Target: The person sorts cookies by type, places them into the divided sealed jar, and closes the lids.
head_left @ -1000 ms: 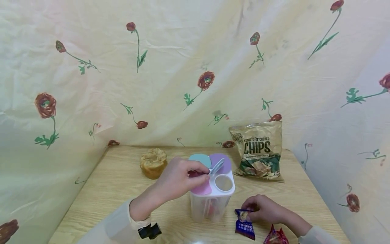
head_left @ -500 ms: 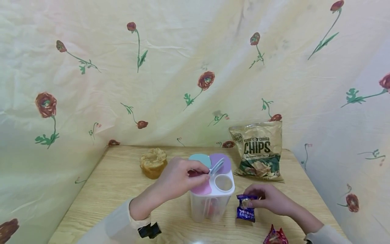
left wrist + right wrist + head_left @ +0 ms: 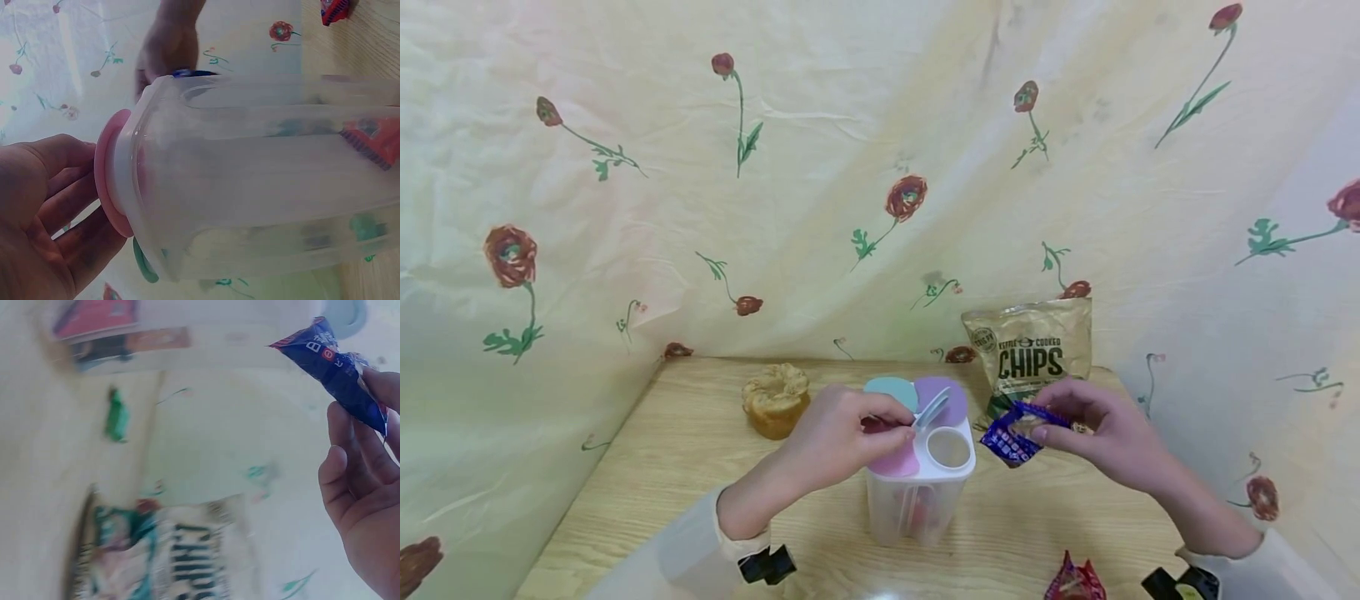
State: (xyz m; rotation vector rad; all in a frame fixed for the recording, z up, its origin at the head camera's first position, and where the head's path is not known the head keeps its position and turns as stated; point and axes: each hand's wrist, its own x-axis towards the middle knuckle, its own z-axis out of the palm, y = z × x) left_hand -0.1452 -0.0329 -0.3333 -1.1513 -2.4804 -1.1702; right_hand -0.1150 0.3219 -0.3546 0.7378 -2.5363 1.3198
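A clear plastic storage container stands upright on the table, its white top carrying teal, purple and pink lids. My left hand pinches the raised light-blue lid, and the round opening beside it is uncovered. Between thumb and fingers, my right hand holds a small blue snack packet in the air, just right of the container and in front of the chips bag. A red packet shows through the container's wall in the left wrist view.
A kettle-cooked chips bag stands at the back right. At the back left sits a round bread. Another red packet lies at the front right of the wooden table. Flowered cloth hangs behind.
My right hand has lifted the blue snack packet off the table and carried it up and back, to the height of the container's top. The left hand keeps its place at the raised lid.
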